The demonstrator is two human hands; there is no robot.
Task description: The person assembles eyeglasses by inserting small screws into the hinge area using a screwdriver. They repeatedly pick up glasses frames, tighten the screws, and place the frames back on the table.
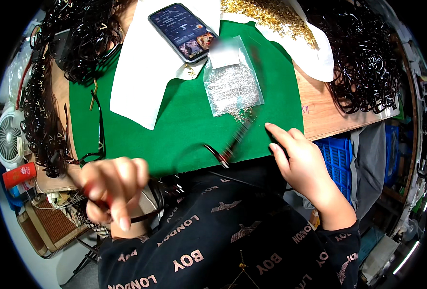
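Note:
My left hand is raised near the mat's front left edge, smeared by motion. Its fingers curl around something dark and reddish that I cannot make out. Over the front right of the green mat, my right hand has its index finger stretched and thumb apart, holding nothing visible. To its left, a dark, curved eyeglass part shows at the mat's front edge, with a blurred streak above it. A clear bag of tiny silver metal pieces lies beyond, some spilling from its near end. A dark eyeglass frame lies at the left.
Heaps of glossy dark eyeglass frames stand at both sides. A phone rests on a white sheet. Small gold parts lie at the back. Left are a white fan and red can; a blue crate stands right.

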